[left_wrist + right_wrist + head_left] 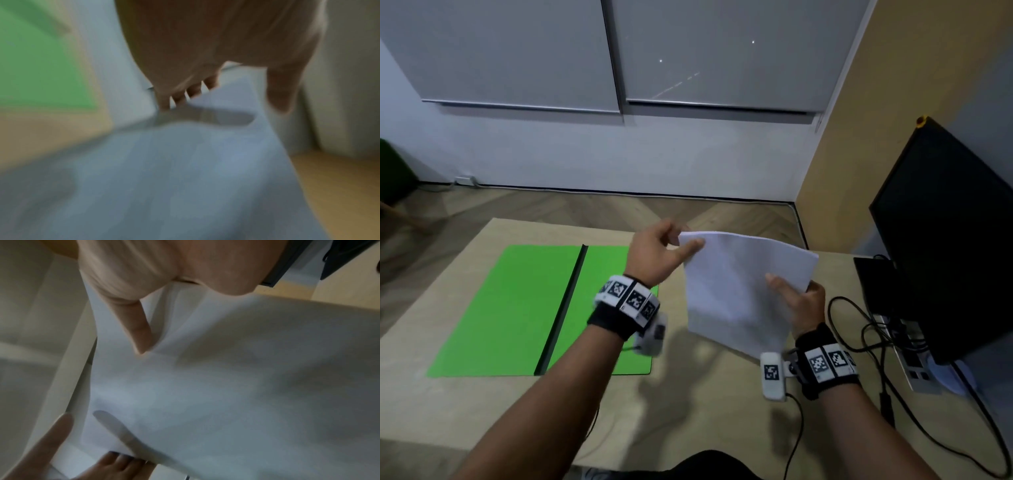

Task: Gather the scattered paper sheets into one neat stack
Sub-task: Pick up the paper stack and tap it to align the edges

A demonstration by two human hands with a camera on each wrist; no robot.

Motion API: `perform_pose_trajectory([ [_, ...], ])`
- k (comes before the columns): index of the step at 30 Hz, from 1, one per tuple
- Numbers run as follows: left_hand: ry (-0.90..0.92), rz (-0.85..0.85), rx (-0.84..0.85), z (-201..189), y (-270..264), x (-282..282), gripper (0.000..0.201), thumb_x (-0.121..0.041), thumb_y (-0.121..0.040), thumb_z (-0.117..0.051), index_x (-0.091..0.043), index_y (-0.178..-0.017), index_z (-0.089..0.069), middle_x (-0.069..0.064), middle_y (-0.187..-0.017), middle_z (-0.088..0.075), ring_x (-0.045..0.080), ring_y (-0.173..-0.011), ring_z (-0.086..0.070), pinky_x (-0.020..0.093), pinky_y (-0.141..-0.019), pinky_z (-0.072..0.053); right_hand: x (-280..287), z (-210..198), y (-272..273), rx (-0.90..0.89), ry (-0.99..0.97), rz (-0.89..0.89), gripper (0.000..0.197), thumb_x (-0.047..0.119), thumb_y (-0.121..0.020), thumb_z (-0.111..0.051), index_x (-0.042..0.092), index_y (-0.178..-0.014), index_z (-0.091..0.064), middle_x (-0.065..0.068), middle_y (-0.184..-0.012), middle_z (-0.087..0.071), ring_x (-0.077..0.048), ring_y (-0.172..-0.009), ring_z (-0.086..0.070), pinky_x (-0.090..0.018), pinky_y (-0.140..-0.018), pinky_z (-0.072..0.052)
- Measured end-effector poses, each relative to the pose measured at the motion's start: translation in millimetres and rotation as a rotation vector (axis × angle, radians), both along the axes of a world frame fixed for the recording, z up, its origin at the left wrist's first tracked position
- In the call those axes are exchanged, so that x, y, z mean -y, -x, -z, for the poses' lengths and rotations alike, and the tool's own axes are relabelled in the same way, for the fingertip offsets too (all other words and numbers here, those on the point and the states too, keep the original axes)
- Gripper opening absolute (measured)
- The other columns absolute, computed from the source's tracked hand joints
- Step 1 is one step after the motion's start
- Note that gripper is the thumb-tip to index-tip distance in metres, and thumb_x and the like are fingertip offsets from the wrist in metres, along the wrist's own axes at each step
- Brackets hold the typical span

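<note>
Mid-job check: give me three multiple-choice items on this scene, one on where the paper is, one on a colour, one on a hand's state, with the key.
1. Where is the paper stack?
A. Flat on the mat
B. Held above the table
C. On the floor

2. What colour is the mat on the table?
A. Green
B. Red
C. Blue

3. What is the right hand doing?
A. Hanging idle
B. Pressing the monitor
C. Gripping the stack

Key:
1 B, both hands lift it, the left hand at its far corner.
2 A, the head view shows bright green.
3 C, the thumb lies on top, with the fingers behind the paper.
</note>
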State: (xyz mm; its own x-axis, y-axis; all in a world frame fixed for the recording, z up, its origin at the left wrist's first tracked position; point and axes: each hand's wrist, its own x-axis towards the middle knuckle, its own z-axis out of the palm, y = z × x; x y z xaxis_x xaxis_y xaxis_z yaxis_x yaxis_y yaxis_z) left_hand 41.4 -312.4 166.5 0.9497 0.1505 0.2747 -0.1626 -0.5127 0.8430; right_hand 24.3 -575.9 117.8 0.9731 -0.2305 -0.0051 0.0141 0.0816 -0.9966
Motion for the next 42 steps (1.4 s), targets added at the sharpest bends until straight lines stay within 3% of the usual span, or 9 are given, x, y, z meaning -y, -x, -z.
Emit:
perform_pose_trajectory([
  [2, 0.616, 0.064, -0.084, 16.5, 11.8, 23.1, 0.045, -0.043, -0.061, -0.081, -0.017, -0.09, -0.058, -0.008, -0.079, -0.067, 0.007, -0.073, -0.062, 0.025, -0.072, -0.049, -4.0, 0.3, 2.4, 0.011, -0.018, -0.016, 0.013, 0.016, -0.068, -0.085, 0.012, -0.073, -0.074, 0.006, -0.068, -0.072, -0.009, -0.064, -0.066, -0.025, -0.06, -0.051],
  [5, 0.893, -0.077, -0.075, 29.9, 13.7, 49.6, 0.056, -0.048, -0.06, -0.076, -0.012, -0.096, -0.052, -0.007, -0.08, -0.064, 0.004, -0.07, -0.061, 0.02, -0.066, -0.049, -16.6, 5.0, 6.0, 0.021, -0.019, -0.021, 0.013, 0.023, -0.063, -0.081, 0.015, -0.07, -0.074, 0.006, -0.068, -0.071, -0.009, -0.064, -0.065, -0.026, -0.06, -0.051],
  [9, 0.8, -0.224, 0.014, 29.0, 6.8, 66.1, 0.049, -0.06, -0.068, -0.069, -0.019, -0.087, -0.051, -0.004, -0.079, -0.058, 0.008, -0.07, -0.055, 0.027, -0.07, -0.047, -19.0, 5.8, 6.6, 0.021, -0.074, 0.053, 0.013, 0.024, -0.063, -0.08, 0.015, -0.069, -0.074, 0.007, -0.065, -0.07, -0.01, -0.062, -0.063, -0.027, -0.059, -0.05],
  [14, 0.754, -0.308, 0.087, 22.1, 4.7, 76.4, 0.032, -0.034, -0.089, -0.07, -0.013, -0.091, -0.047, -0.008, -0.075, -0.05, -0.007, -0.059, -0.048, 0.012, -0.064, -0.041, -13.2, 0.9, 7.5, 0.123, -0.038, 0.05, 0.012, 0.011, -0.072, -0.083, 0.011, -0.081, -0.075, 0.013, -0.069, -0.072, -0.002, -0.067, -0.066, -0.018, -0.061, -0.052],
  [18, 0.72, -0.33, -0.039, 38.1, 8.6, 85.6, 0.06, -0.072, -0.06, -0.069, -0.022, -0.09, -0.054, -0.005, -0.086, -0.064, 0.005, -0.074, -0.06, 0.023, -0.073, -0.049, -11.3, 15.7, 10.2, -0.017, -0.063, 0.07, 0.02, 0.014, -0.064, -0.086, 0.016, -0.079, -0.073, 0.008, -0.073, -0.072, -0.012, -0.07, -0.067, -0.02, -0.059, -0.053],
  [22, 0.703, -0.346, -0.075, 36.0, 8.4, 92.3, 0.062, -0.076, -0.055, -0.067, -0.026, -0.09, -0.054, -0.003, -0.091, -0.067, 0.012, -0.08, -0.064, 0.029, -0.077, -0.052, -4.1, 19.5, 10.6, -0.076, -0.051, 0.08, 0.021, 0.003, -0.068, -0.087, 0.015, -0.079, -0.073, 0.006, -0.078, -0.074, -0.014, -0.073, -0.07, -0.026, -0.066, -0.058],
  [27, 0.636, -0.377, -0.098, 25.4, 0.8, 95.2, 0.044, -0.065, -0.065, -0.065, -0.028, -0.087, -0.054, -0.01, -0.09, -0.065, 0.009, -0.083, -0.062, 0.028, -0.081, -0.046, -2.0, 11.7, 11.1, -0.057, -0.075, 0.051, 0.017, 0.002, -0.072, -0.083, 0.014, -0.08, -0.073, 0.004, -0.075, -0.074, -0.008, -0.067, -0.069, -0.021, -0.058, -0.054],
  [32, 0.568, -0.377, -0.101, 27.4, 0.7, 92.9, 0.034, -0.051, -0.081, -0.073, -0.022, -0.09, -0.058, -0.008, -0.085, -0.066, 0.006, -0.077, -0.061, 0.02, -0.069, -0.044, 1.0, 13.0, 16.8, -0.077, -0.058, 0.018, 0.021, 0.0, -0.07, -0.083, 0.013, -0.082, -0.072, 0.0, -0.08, -0.074, -0.005, -0.064, -0.069, -0.018, -0.055, -0.053],
  [42, 0.553, -0.375, -0.076, 26.9, 7.8, 85.9, 0.032, -0.043, -0.084, -0.073, -0.015, -0.085, -0.056, -0.005, -0.079, -0.064, 0.004, -0.068, -0.057, 0.02, -0.067, -0.045, 2.8, 13.6, 24.4, -0.087, -0.015, -0.032, 0.024, 0.002, -0.068, -0.086, 0.013, -0.084, -0.072, 0.002, -0.081, -0.074, -0.006, -0.067, -0.069, -0.018, -0.057, -0.054],
])
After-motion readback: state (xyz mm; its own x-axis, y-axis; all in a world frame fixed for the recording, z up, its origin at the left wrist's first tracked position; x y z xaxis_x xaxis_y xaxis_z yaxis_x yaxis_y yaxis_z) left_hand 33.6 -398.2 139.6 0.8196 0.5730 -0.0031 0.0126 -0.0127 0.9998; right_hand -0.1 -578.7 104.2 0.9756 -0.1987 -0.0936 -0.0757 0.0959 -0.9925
